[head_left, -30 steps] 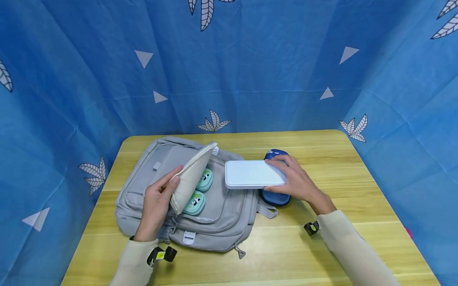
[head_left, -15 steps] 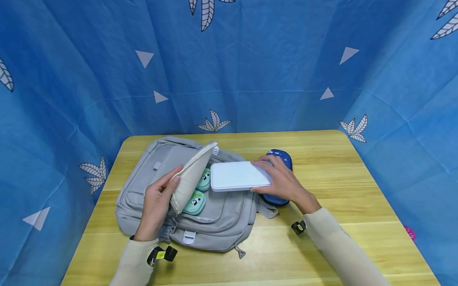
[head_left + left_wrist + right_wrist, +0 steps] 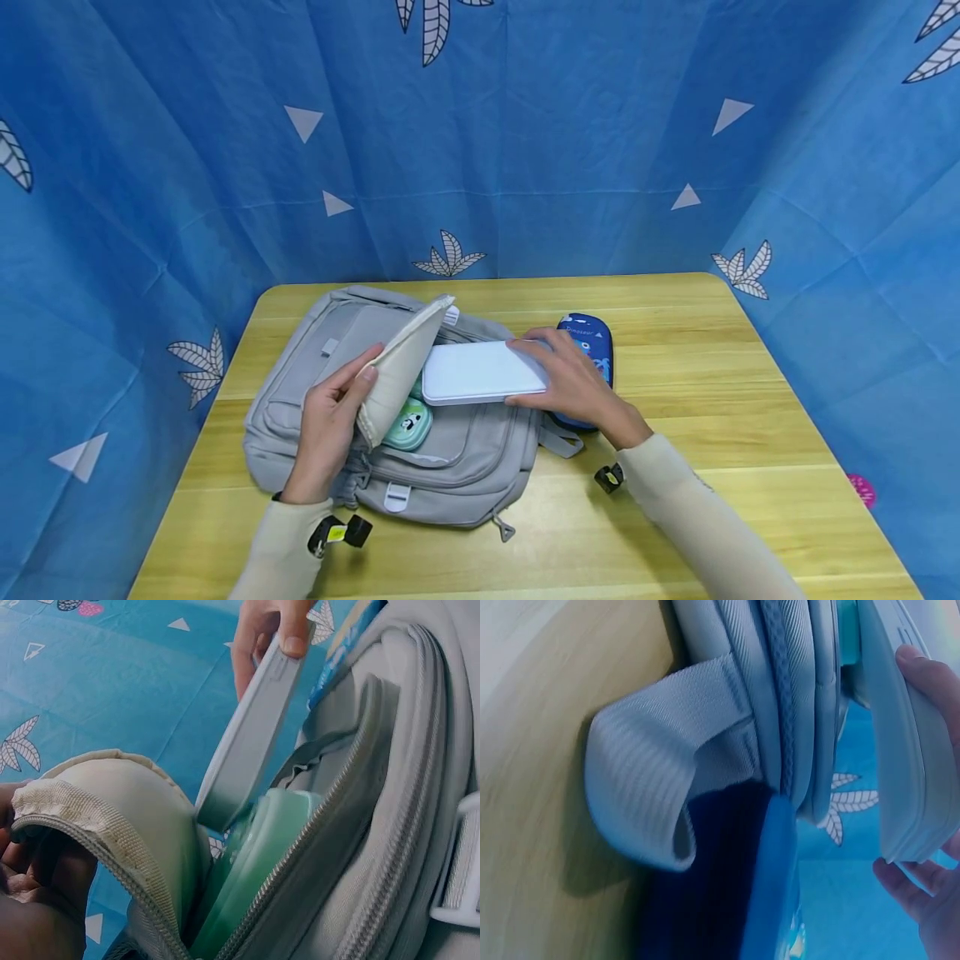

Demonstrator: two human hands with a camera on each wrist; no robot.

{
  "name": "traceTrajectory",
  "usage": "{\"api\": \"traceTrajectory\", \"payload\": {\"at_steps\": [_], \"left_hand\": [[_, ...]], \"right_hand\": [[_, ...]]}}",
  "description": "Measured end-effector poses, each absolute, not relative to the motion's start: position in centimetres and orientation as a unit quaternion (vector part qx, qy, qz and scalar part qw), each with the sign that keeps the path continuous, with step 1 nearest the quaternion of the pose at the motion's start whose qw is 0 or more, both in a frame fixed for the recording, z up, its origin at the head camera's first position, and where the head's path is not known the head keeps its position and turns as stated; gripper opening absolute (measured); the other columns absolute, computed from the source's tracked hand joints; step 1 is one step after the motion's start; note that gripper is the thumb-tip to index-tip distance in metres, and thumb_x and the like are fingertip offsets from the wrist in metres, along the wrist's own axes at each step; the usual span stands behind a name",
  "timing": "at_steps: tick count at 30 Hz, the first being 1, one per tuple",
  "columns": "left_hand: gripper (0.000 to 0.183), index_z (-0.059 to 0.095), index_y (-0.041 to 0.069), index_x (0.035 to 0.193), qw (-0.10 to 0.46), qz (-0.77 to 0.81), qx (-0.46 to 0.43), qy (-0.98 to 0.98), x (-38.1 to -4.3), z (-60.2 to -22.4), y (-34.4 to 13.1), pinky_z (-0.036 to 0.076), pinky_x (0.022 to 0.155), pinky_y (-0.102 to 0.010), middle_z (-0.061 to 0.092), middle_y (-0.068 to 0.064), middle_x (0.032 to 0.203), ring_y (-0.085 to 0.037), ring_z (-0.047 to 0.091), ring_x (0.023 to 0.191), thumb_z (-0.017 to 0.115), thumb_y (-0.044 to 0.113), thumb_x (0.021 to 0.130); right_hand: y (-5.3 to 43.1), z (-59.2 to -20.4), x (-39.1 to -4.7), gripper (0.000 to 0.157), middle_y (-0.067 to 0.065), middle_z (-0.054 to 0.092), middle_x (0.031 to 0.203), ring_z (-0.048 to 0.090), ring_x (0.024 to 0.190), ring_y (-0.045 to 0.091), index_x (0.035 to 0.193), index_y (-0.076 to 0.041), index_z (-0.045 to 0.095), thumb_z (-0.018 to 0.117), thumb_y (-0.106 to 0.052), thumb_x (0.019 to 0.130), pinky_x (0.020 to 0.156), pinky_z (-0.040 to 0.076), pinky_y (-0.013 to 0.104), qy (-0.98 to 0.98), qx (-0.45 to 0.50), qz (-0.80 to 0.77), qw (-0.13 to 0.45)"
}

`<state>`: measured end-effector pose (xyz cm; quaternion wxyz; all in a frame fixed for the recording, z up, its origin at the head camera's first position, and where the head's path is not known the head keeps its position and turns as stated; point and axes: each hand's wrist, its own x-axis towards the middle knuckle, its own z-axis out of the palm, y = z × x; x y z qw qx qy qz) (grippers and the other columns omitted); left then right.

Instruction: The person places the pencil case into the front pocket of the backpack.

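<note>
A grey backpack (image 3: 480, 492) lies on the table, its front pocket unzipped. My left hand (image 3: 330, 417) pinches the zipped edge of the pocket's cream-lined flap (image 3: 405, 367) and holds it up. Inside the pocket sit two mint-green panda cases (image 3: 408, 423); the farther one is mostly hidden in the head view. My right hand (image 3: 573, 379) grips the right end of a flat white rectangular case (image 3: 480, 372) between thumb and fingers. In the left wrist view the white case (image 3: 255, 735) is tilted, its lower end at the pocket mouth by a green case (image 3: 262, 847).
A navy case (image 3: 588, 333) with a dinosaur print lies right of the backpack, partly behind my right hand. A grey strap loop (image 3: 645, 780) sticks out beside it. The wooden table (image 3: 712, 375) is bordered by a blue patterned curtain (image 3: 562, 142).
My right hand has carried the white case left, from beside the backpack to over the pocket opening. More of the navy case shows now. The left hand has stayed on the flap.
</note>
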<state>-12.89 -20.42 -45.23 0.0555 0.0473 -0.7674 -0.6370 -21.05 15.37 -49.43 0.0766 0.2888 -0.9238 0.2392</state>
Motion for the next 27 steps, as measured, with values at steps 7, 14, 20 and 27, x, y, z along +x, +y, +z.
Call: {"api": "traceTrajectory", "payload": {"at_steps": [7, 14, 20, 27], "left_hand": [[0.04, 0.071, 0.027, 0.148, 0.055, -0.653, 0.051, -0.753, -13.1, -45.0, -20.4, 0.056, 0.092, -0.023, 0.075, -0.001, 0.124, -0.014, 0.067, 0.121, 0.066, 0.041, 0.11], [0.041, 0.071, 0.028, 0.148, 0.054, -0.653, 0.05, -0.754, -13.1, -44.9, -20.3, 0.055, 0.093, -0.022, 0.073, -0.005, 0.128, -0.014, 0.066, 0.123, 0.066, 0.043, 0.11], [0.04, 0.07, 0.027, 0.148, 0.055, -0.655, 0.049, -0.752, -13.1, -44.9, -20.2, 0.055, 0.094, -0.021, 0.072, -0.003, 0.132, -0.014, 0.066, 0.125, 0.066, 0.041, 0.111], [0.04, 0.071, 0.027, 0.148, 0.057, -0.658, 0.05, -0.749, -13.2, -44.9, -20.1, 0.055, 0.093, -0.021, 0.074, 0.0, 0.131, -0.013, 0.066, 0.124, 0.067, 0.041, 0.11]], "right_hand": [[14.5, -49.4, -20.7, 0.09, 0.009, 0.058, 0.149, 0.055, 0.13, 0.032, 0.154, -0.023, 0.064, 0.091, -0.065, 0.079, 0.097, 0.053, 0.05, -0.924, 0.286, 0.24, 0.076], [13.3, -49.2, -20.2, 0.089, 0.009, 0.057, 0.149, 0.055, 0.132, 0.032, 0.155, -0.022, 0.064, 0.091, -0.064, 0.08, 0.098, 0.054, 0.051, -0.925, 0.281, 0.248, 0.058], [12.2, -48.9, -19.8, 0.091, 0.008, 0.058, 0.147, 0.056, 0.127, 0.031, 0.155, -0.021, 0.064, 0.09, -0.066, 0.08, 0.097, 0.052, 0.048, -0.927, 0.285, 0.239, 0.059], [11.0, -48.9, -19.4, 0.091, 0.008, 0.057, 0.149, 0.055, 0.129, 0.031, 0.155, -0.021, 0.063, 0.088, -0.068, 0.081, 0.095, 0.054, 0.048, -0.931, 0.273, 0.24, 0.045]]}}
